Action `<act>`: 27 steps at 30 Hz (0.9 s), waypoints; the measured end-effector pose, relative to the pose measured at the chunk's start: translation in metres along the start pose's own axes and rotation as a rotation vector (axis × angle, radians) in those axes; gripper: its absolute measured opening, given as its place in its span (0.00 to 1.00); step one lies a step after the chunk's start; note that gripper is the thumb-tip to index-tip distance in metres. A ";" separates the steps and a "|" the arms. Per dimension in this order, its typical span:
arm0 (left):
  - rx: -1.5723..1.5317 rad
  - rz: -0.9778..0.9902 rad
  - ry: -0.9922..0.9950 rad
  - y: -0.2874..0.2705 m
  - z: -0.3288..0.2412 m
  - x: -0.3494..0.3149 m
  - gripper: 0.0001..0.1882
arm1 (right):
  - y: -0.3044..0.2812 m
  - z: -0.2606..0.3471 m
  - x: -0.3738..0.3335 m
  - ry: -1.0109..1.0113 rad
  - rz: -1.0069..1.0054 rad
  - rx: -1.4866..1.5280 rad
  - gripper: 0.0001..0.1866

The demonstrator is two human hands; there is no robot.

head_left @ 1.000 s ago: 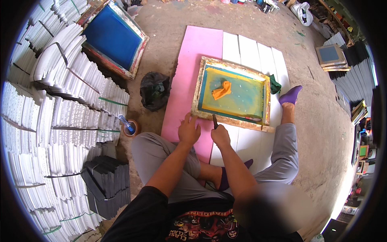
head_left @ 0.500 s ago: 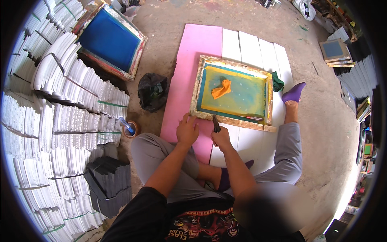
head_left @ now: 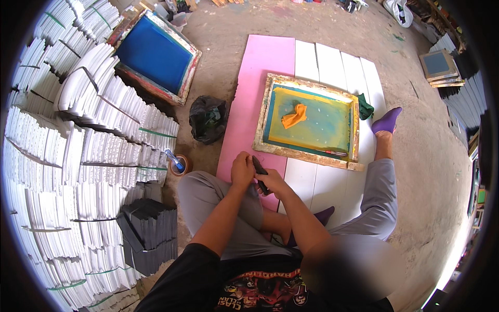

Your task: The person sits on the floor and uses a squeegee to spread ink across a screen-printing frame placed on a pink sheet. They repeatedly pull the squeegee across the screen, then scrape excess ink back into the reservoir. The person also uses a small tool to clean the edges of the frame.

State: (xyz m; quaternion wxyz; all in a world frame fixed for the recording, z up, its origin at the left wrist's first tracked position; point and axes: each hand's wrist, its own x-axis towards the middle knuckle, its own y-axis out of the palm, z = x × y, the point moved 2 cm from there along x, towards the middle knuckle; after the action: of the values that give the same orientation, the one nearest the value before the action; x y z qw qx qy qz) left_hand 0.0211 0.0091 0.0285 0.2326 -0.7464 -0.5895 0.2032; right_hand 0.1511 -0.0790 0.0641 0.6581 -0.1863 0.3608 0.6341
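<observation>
My right hand is closed round a dark, narrow hand tool, which looks like pliers and points up and away to the left. Close beside it, my left hand has its fingers curled together near the tool; what they pinch, if anything, is hidden. Both hands are over the pink board, just short of a paint-stained wooden screen-printing frame. An orange cloth lies crumpled on the frame's greenish mesh. Along the mesh's near right edge rests a small slim item.
Left of the boards sit a black plastic bag and a round brown container with a blue item. Strapped white stacks rise at the left. A blue screen frame leans behind. A dark green cloth lies beside the frame's right side.
My right hand has drawn the tool left and nearer to me, away from the frame's edge. My left hand has left the frame's corner and curled its fingers beside the tool.
</observation>
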 end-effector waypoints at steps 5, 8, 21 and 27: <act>0.118 -0.063 -0.086 -0.004 0.007 0.001 0.11 | 0.002 0.003 -0.005 0.034 -0.042 -0.014 0.17; 0.331 -0.044 -0.191 -0.006 0.013 -0.001 0.13 | -0.009 -0.003 -0.006 -0.010 -0.191 -0.095 0.18; 0.304 0.031 0.186 0.011 -0.013 -0.004 0.26 | -0.045 -0.025 0.024 -0.181 -0.596 -0.305 0.16; 0.265 0.046 0.182 0.009 -0.019 -0.003 0.26 | -0.050 -0.031 0.040 -0.166 -0.637 -0.414 0.15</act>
State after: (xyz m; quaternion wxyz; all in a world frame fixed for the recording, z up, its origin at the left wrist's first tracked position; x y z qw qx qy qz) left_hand 0.0382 0.0023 0.0387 0.3768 -0.7379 -0.5166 0.2159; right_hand 0.1896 -0.0791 0.0049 0.7976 -0.3658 0.0948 0.4702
